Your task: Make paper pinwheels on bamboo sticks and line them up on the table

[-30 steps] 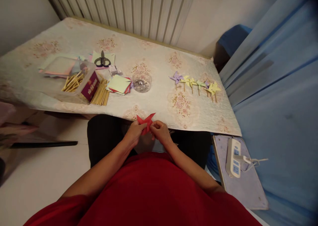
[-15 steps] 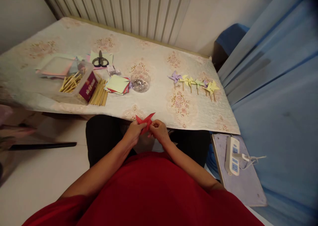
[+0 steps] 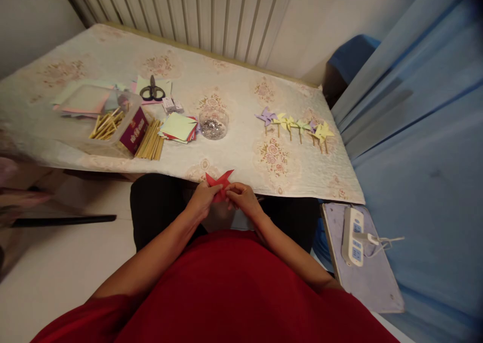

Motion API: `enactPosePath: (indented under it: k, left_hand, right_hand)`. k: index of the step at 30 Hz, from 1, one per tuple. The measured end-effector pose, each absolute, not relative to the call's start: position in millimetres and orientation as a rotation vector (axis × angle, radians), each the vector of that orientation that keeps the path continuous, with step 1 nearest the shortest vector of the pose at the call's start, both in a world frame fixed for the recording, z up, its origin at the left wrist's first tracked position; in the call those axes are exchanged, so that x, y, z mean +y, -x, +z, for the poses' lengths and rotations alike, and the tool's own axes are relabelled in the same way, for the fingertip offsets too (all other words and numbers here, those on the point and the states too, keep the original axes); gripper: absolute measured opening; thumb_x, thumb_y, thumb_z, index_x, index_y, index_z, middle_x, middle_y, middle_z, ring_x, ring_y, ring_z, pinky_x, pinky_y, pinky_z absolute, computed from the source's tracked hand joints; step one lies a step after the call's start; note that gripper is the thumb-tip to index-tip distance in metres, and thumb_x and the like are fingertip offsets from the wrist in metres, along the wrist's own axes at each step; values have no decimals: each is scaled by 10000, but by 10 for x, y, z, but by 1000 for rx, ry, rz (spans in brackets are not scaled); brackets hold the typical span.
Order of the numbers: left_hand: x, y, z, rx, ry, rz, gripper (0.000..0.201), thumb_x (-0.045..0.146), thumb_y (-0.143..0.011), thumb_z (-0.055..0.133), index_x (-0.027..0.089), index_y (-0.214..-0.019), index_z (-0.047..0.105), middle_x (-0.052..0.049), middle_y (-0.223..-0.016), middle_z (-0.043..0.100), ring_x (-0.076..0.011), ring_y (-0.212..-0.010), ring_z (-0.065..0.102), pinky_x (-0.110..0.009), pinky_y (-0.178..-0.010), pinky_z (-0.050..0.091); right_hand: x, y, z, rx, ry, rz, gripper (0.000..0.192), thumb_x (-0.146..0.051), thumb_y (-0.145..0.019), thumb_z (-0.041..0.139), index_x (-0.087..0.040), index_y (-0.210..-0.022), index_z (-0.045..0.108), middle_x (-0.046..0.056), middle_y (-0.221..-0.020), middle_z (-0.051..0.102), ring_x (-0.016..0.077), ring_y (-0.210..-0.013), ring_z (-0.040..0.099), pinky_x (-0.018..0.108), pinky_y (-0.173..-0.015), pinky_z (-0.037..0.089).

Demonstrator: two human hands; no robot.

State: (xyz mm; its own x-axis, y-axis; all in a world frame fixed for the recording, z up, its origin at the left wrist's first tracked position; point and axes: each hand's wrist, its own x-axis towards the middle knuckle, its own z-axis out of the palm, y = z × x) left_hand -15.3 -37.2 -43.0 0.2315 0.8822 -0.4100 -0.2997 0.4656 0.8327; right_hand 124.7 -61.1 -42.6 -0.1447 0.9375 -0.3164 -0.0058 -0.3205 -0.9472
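Note:
My left hand (image 3: 204, 196) is closed on a red paper pinwheel (image 3: 220, 180), its thumb lying across the paper. Two pointed corners of the paper stick up past the fingers, just off the front edge of the table. On the paper's right side, my right hand (image 3: 241, 197) has its fingers curled in a pinch against it. Whatever those fingertips hold is too small or hidden to make out. Both hands are low over my lap.
The floral-covered table (image 3: 234, 157) bears a round clear container (image 3: 213, 124), stacked paper squares (image 3: 178, 127), a bundle of sticks (image 3: 150, 141), a plastic box (image 3: 113, 132), scissors (image 3: 152, 90) and several finished pinwheels (image 3: 290, 123). A power strip (image 3: 353, 237) lies at right.
My right hand's fingers have shifted slightly and loosened a little at the paper's right side. The red paper has tilted slightly in my left hand.

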Motion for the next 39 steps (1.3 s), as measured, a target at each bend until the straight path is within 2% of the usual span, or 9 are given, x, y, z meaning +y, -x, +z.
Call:
enactPosePath:
  k: [5,15,22,29,39]
  left_hand:
    - [-368,176,-406,1070,-671,907,95,204,-635,686,126,-683,658,-42,-591,659,-136,-507,582,-253,-506,429]
    - [-382,187,-439,1046,-685,914,94,203,-653,684,126,-699,657,-41,-612,661,-132,-505,587,-251,-502,428]
    - [-389,183,-435,1025,-662,918,107,230,-656,689,136,-655,639,-19,-553,623,-119,-472,564,-240,-471,410]
    - [-391,183,-459,1055,-675,935,93,211,-657,676,132,-625,637,-22,-556,622,-105,-469,540,-232,-473,381]
    - [-388,160,-512,1139,-603,984,51,171,-613,671,136,-643,651,7,-570,622,-86,-487,524,-216,-481,351]
  right_hand:
    - [-604,-1309,-475,-1219,1226,1640,176,-320,-765,633,-196,-890,624,-36,-626,642,99,-451,599,167,-383,329]
    - [-613,-1306,-472,-1296,1176,1661,227,-409,-809,618,-202,-775,531,-32,-628,622,113,-501,619,178,-423,359]
    - [-650,-1229,-489,-1214,1241,1593,207,-408,-815,602,-212,-806,537,-37,-641,627,109,-477,600,191,-416,376]
    - [-670,-1161,-463,-1147,1286,1491,239,-418,-835,551,-203,-731,541,-30,-594,603,94,-427,549,194,-392,344]
    - [-646,-1093,-535,-991,1433,1391,204,-388,-758,627,-208,-737,533,-43,-554,587,109,-403,552,193,-355,311]
